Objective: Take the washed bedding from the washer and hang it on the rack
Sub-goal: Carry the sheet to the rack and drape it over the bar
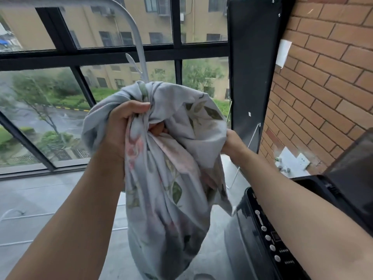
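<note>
Your left grip (121,130) and right grip (232,144) both clamp the bunched floral bedding (171,178) at frame centre, beside the washer (252,229) at lower right.

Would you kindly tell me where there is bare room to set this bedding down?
Bare floor lies left of the bedding, between the window and the low rack bars. The right side is crowded: the washer stands close beside the hanging bedding.
</note>
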Demonstrator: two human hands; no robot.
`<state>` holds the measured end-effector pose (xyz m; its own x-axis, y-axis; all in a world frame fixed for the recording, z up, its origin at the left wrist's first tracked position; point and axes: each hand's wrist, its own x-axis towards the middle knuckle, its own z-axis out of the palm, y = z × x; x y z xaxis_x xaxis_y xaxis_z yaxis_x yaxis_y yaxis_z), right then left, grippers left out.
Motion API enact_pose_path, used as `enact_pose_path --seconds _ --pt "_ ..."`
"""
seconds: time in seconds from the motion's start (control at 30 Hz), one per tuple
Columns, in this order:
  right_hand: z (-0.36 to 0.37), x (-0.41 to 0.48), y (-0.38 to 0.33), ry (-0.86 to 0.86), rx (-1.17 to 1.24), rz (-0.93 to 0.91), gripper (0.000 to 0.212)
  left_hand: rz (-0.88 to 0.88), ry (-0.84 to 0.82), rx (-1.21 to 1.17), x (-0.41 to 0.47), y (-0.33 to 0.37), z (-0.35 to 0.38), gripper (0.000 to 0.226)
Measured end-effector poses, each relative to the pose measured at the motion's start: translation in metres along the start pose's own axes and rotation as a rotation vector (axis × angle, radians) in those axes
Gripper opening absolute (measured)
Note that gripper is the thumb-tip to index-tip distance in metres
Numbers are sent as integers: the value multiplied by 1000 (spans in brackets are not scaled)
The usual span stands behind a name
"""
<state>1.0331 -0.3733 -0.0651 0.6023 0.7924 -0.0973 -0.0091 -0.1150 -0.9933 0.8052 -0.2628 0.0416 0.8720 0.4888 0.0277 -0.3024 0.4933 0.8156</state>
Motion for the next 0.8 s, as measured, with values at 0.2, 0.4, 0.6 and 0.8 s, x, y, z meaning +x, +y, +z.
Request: enact_pose_path --seconds 0.2,0.4,0.6,0.8 --pt "-35 -10 29 57 -157 52 33 -97 -186 -19 29 -19 25 47" --pt "-108 -41 44 229 -507 129 50 -214 -311 -13 68 -60 68 51" --pt "-181 -91 33 510 -866 350 59 -278 -390 10 92 -109 108 27" --pt "-257 -117 38 769 -1110 558 63 -404 -405 79 104 -170 163 30"
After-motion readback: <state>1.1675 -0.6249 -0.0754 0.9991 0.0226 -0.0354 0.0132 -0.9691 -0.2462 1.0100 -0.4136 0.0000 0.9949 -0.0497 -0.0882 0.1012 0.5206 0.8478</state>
